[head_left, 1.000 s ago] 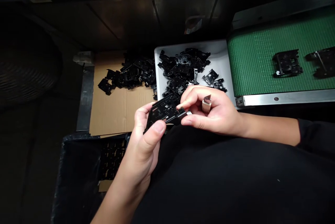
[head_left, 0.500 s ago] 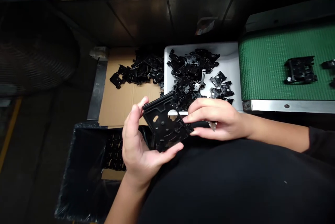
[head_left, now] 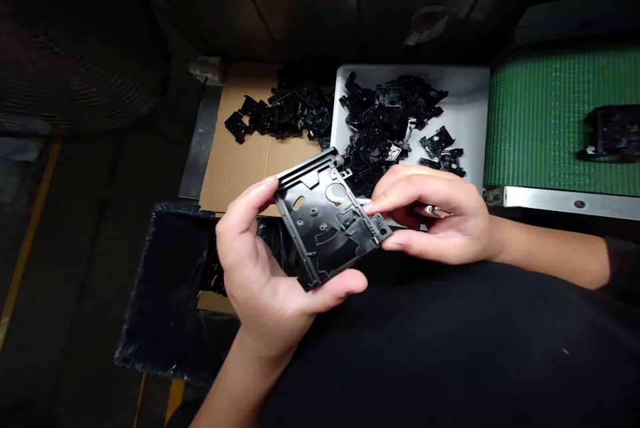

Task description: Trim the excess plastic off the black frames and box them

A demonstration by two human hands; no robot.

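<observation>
A flat black moulded plastic frame (head_left: 320, 221), with a round hole and an oval slot, is held tilted in front of my body. My left hand (head_left: 265, 261) grips it by the left side and lower edge, thumb along the bottom. My right hand (head_left: 435, 215) pinches its right edge near a small tab, between the thumb and fingertips. A slim metal object (head_left: 434, 211) is tucked in the right palm; its kind I cannot make out. A pale tip shows by the right index finger. Just behind lies a white tray (head_left: 467, 91) heaped with small black plastic parts (head_left: 370, 141).
More black parts (head_left: 295, 111) are piled on cardboard (head_left: 240, 175) left of the tray. A green conveyor belt (head_left: 540, 121) at right carries a black assembly (head_left: 615, 131). A bin lined with black plastic (head_left: 165, 288) stands lower left, a large fan (head_left: 75, 75) beyond.
The view has shifted, so the tray and belt sit higher and further right. The frame has tipped and its face now catches more light. Both hands keep hold of it.
</observation>
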